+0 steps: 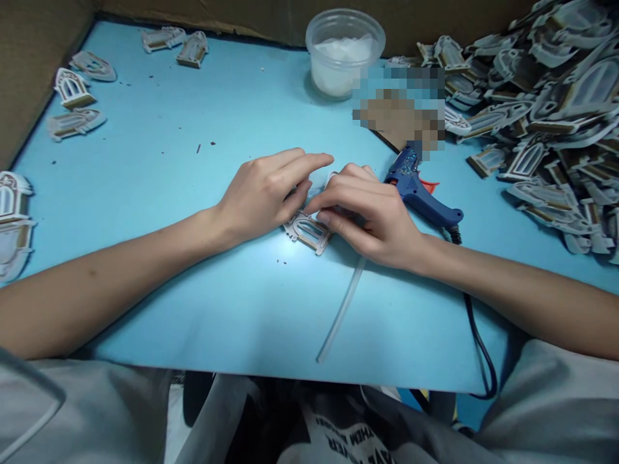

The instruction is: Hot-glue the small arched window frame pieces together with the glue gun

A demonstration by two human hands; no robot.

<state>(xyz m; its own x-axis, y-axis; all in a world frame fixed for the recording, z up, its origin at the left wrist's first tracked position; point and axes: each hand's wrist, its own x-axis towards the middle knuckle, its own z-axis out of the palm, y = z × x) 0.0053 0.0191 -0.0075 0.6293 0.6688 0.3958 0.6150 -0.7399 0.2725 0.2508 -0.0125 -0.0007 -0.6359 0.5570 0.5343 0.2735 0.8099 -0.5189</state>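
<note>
Two bare hands meet over a small arched window piece (309, 233) near the middle of a light blue tabletop (193, 309), as I watch remotely through the head camera. The left hand (271, 190) is loosely bent, its index finger stretched out above the tabletop and its lower fingers curled beside the piece; I cannot tell whether they grip anything. The right hand (370, 209) is half curled, index finger and thumb tips at the arch's upper side, though I cannot make out whether they pinch it. A pale, partly hidden item (331, 176) shows just behind the right knuckles. A translucent stick (341, 312) runs from beneath the right hand toward the near edge. Just beyond the right wrist, a blue glue gun (423, 196) with a red trigger lies on its side, its front end lost in a blurred patch beside a brown block (391, 119). Its black cord (476, 328) passes under the right forearm and loops over the near edge. A clear tub (345, 55) of white material stands by the far edge, in front of cardboard walls (207, 22). Similar arched pieces are heaped in a large pile (546, 122) at the far right corner, while scattered pieces (75, 89) lie toward the far left corner and along the left edge.
</note>
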